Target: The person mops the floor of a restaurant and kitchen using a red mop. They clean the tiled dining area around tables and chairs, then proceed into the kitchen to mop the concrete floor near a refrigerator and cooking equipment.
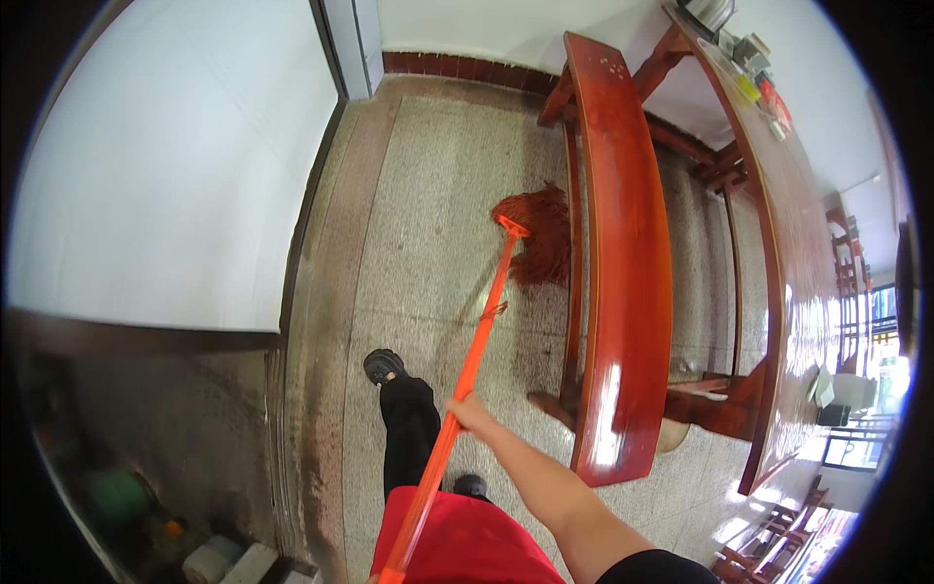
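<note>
My right hand (471, 413) grips the orange handle (474, 350) of a mop about midway along its visible length. At the bottom edge, only a sliver of my left hand (373, 579) shows, against the handle's upper end; the rest of it is cut off. The mop's reddish-brown strand head (541, 237) lies spread on the speckled terrazzo floor (430, 182). Its right side reaches the lower rail of a red wooden bench (624, 241), and some strands may be hidden there. An orange clamp (513, 226) joins handle and head.
Right of the bench stands a long wooden table (799, 255) with a kettle (708, 13) and small items on it. A white panel (175, 168) with a dark edge borders the left. Bench legs (551, 409) jut onto the floor. My black shoe (383, 365) is ahead.
</note>
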`<state>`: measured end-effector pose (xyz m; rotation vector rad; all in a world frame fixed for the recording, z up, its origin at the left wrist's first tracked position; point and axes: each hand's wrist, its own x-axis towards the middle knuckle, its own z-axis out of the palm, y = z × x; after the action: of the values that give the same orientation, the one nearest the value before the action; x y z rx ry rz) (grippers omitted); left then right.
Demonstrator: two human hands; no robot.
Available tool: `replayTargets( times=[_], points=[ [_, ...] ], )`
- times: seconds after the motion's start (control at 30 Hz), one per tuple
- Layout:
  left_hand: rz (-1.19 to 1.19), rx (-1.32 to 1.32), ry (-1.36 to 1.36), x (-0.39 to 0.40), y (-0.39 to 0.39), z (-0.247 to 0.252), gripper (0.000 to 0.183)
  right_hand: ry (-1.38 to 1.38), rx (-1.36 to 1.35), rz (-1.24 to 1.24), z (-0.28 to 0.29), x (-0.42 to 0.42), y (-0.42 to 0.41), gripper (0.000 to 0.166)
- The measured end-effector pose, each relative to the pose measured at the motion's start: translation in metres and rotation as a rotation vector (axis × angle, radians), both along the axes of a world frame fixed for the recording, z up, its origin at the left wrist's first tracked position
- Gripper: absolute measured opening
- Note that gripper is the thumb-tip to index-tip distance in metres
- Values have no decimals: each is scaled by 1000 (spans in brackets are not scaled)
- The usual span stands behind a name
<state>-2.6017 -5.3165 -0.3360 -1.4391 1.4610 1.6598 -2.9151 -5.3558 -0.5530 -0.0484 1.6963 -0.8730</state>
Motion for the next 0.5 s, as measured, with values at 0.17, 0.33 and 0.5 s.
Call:
replayTargets(
  times=[0.17,0.33,0.5],
  points=[
    [156,323,214,-197,-147,-23,42,338,119,-40,-57,-178,-107,33],
    [254,324,299,-260,-249,-49,40,379,379,-15,-60,-270,-206,23],
    [172,290,98,-164,-299,13,53,-704,-93,-523,-25,-167,-242,16]
  ],
)
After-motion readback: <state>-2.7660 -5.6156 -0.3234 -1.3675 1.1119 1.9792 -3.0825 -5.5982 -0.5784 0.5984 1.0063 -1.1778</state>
